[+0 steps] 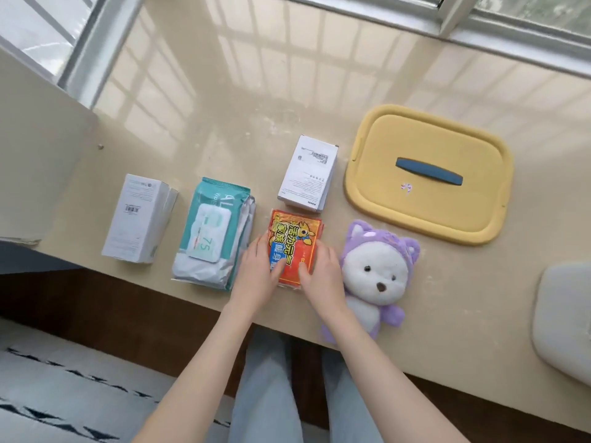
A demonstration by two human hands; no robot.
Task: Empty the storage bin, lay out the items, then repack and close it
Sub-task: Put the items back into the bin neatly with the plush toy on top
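A red and orange packet (pixel 294 233) lies near the front edge of the beige counter (pixel 224 123). My left hand (pixel 259 278) holds its left edge and my right hand (pixel 323 278) holds its right edge, both thumbs on its top face. To its left lie a teal pack of wet wipes (pixel 214 231) and a white box (pixel 137 219). A second white box (pixel 307 174) lies just behind the packet. A purple and white plush toy (pixel 377 276) lies to its right. The yellow lid (pixel 399 139) with a blue handle lies flat at the back right.
A pale grey rounded object (pixel 563 321), cut off by the frame, sits at the counter's right front edge. A window frame (pixel 479 30) runs along the back. A beige panel (pixel 38 129) stands at the left. Below the counter are my legs and a patterned rug (pixel 64 394).
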